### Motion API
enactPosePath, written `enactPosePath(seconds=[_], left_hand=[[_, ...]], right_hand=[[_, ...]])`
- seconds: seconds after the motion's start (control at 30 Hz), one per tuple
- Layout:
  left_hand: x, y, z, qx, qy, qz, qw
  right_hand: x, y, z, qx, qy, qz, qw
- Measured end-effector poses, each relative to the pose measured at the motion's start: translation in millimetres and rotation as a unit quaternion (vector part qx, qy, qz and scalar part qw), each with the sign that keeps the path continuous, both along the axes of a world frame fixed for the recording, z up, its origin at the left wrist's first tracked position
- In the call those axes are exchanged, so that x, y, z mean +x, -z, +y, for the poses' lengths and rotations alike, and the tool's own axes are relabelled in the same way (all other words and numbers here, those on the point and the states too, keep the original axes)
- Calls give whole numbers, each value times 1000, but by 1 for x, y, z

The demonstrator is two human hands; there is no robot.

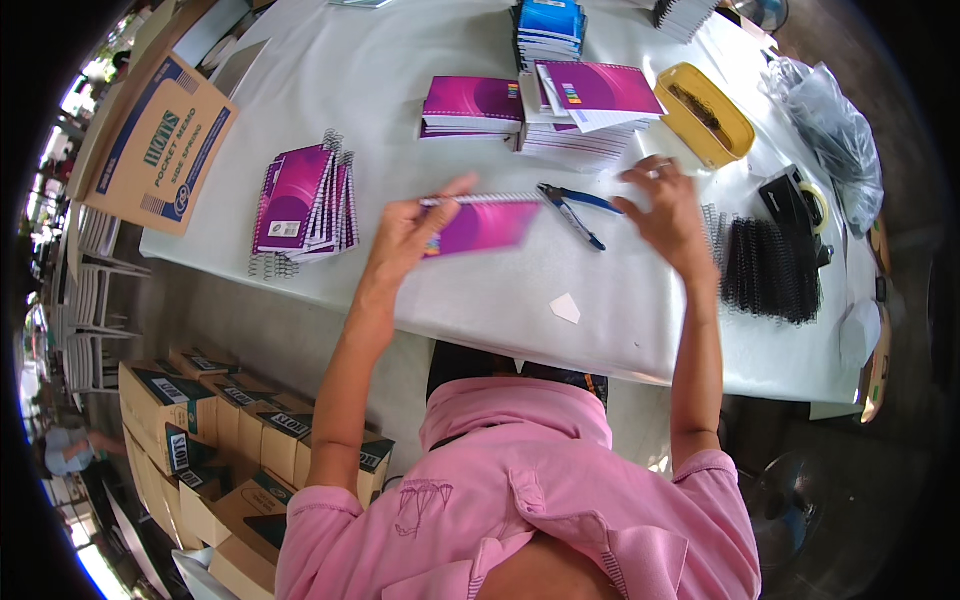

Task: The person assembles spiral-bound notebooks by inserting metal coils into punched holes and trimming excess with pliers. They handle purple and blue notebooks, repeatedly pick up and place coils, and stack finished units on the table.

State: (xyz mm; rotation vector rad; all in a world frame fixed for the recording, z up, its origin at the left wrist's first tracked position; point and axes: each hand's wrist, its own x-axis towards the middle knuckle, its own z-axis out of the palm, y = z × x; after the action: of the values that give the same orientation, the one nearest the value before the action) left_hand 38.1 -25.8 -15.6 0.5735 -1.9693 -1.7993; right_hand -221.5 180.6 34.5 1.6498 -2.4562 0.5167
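My left hand (pixel 405 232) is closed on the left end of a small purple notebook (pixel 485 226), held over the table's near part. A pale wire coil runs along the notebook's upper edge, and its right end is blurred. My right hand (pixel 665 215) hovers to the right with thumb and fingers apart and nothing visible in it. Between the hands lie blue-handled pliers (pixel 580 212). Just right of my right hand stands a bundle of black spiral coils (pixel 770 270). Past the notebook sit stacks of purple covers and pages (pixel 472 105) (pixel 600 95).
Coil-bound purple notebooks (pixel 295 205) are piled at the left. A yellow tray (pixel 735 135) holds dark coils; a tape dispenser (pixel 795 205) and a plastic bag (pixel 835 140) lie beyond. Blue notebooks (pixel 550 35) stand at the back, cardboard boxes (pixel 165 145) at the left, and a paper scrap (pixel 565 308) in front.
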Motion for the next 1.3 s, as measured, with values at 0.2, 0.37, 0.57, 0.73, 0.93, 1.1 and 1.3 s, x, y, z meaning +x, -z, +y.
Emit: enactPosePath(seconds=[0.2, 0.37, 0.57, 0.73, 0.93, 1.1, 1.3], left_hand=[[-6, 14, 22, -304, -86, -13, 949], [-7, 31, 37, -420, -153, -104, 888], [-11, 19, 48, -454, -162, -137, 865], [-11, 12, 53, -445, -180, -151, 864], [-3, -2, 49, -533, -245, -112, 802], [28, -55, 8, -567, -280, -83, 770], [89, -72, -54, -172, -44, 163, 971]], right_hand=[[43, 87, -23, -102, -7, 166, 981], [96, 48, -18, -114, -98, -75, 986], [129, 40, -25, -132, -131, -33, 982], [129, 34, -29, -121, -153, -113, 974], [98, -1, -41, 75, -181, -660, 725], [61, 20, -54, 38, -156, -322, 933], [119, 20, -117, -226, -271, -484, 801]])
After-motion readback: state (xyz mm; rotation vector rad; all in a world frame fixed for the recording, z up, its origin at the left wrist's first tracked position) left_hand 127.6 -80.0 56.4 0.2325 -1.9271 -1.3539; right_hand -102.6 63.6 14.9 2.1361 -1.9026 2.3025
